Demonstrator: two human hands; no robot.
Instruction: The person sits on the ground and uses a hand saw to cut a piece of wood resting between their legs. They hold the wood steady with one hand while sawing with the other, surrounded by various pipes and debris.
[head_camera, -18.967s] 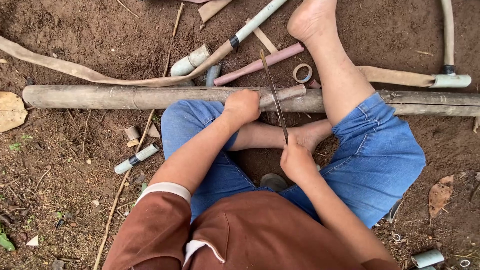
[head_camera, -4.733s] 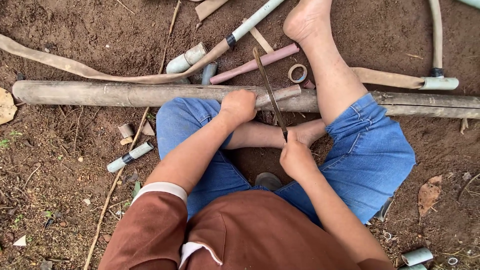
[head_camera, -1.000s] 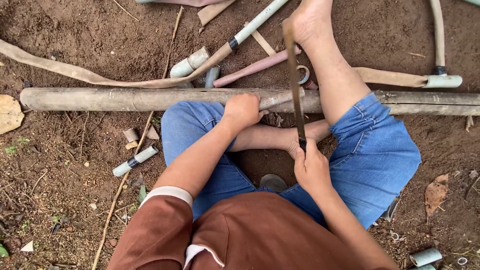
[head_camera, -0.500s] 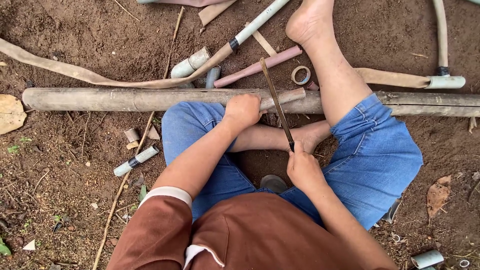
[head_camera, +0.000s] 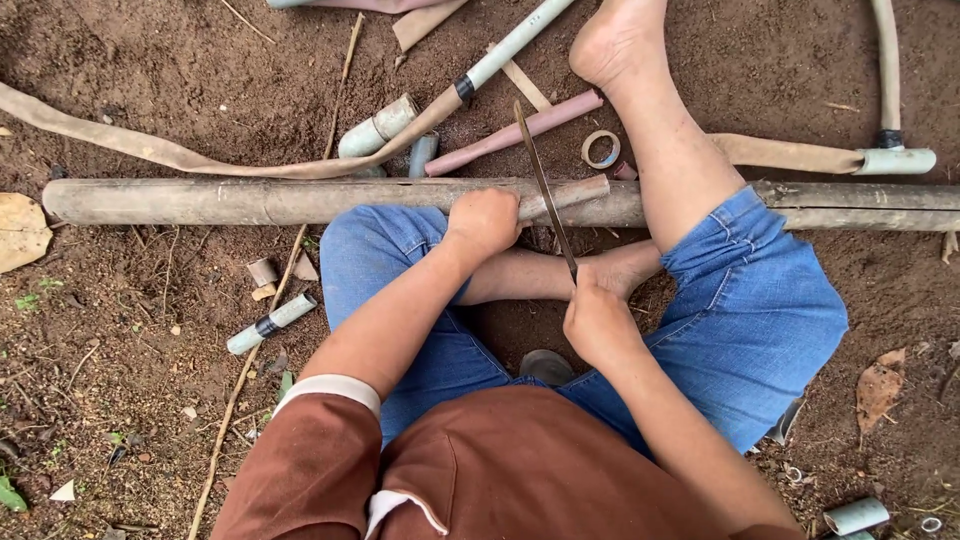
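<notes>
Seated on bare soil, legs folded around the work. A long bamboo pole (head_camera: 300, 200) lies on the ground straight across the view, its long axis running left to right, passing under the raised right leg (head_camera: 680, 170) and continuing toward the right edge.

Left hand (head_camera: 485, 222) — clenched over the top of the pole, pressing it down, just left of the cut line. Right hand (head_camera: 597, 322) — closed around the near end of a thin saw blade (head_camera: 545, 190), nearer the body than the pole and apart from it.

Key relation: the blade's long axis runs away from the body, slightly tilted left at the far tip, so it crosses the pole nearly square. The crossing point sits just right of the left hand's knuckles; close, but I cannot tell whether they touch. The blade's far tip reaches past the pole toward a pink pipe (head_camera: 515, 133) and a small tape ring (head_camera: 601, 149).

The left hand is the nearer one to the crossing; the right hand lies behind it along the blade line — any stroke runs along that line, across the pole.

Around: grey pipe pieces (head_camera: 270, 323), a flat tan hose (head_camera: 150, 150), dry leaves.
</notes>
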